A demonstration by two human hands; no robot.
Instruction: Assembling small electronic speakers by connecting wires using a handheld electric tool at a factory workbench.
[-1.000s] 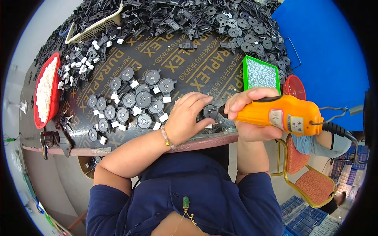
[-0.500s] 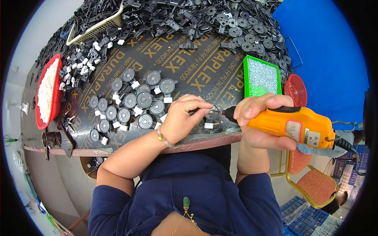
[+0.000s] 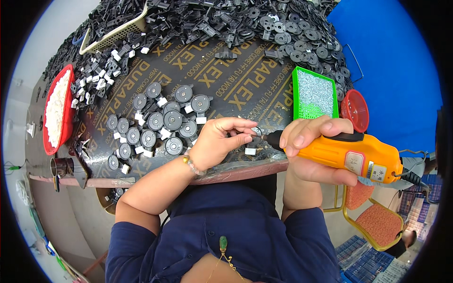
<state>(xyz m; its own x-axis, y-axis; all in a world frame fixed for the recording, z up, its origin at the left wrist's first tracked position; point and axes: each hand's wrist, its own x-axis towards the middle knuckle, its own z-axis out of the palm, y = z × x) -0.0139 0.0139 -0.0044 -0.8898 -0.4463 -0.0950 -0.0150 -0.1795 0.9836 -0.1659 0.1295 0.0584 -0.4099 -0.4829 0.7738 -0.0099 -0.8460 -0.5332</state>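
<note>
My right hand [image 3: 314,146] is wrapped round an orange electric screwdriver [image 3: 347,156] that points left, its dark nose near my left fingertips. My left hand [image 3: 225,141] is pinched at the tip of the bit; whatever small piece sits between finger and thumb is too small to make out. Just below the tip lies a black round part with a white tab [image 3: 250,151], partly hidden by the fingers and the tool. To the left of my left hand, several black wheel assemblies [image 3: 172,120] with white tabs lie grouped on the dark board.
A green tray of small silvery screws [image 3: 315,92] and a red bowl [image 3: 355,111] stand at the right. Heaped black discs and brackets [image 3: 226,21] cover the far side. At the left are a red basin of white pieces [image 3: 57,111] and a beige basket [image 3: 115,33].
My left fingers have drawn closer together at the bit's tip. The screwdriver has shifted slightly, its rear end a little lower and further right.
</note>
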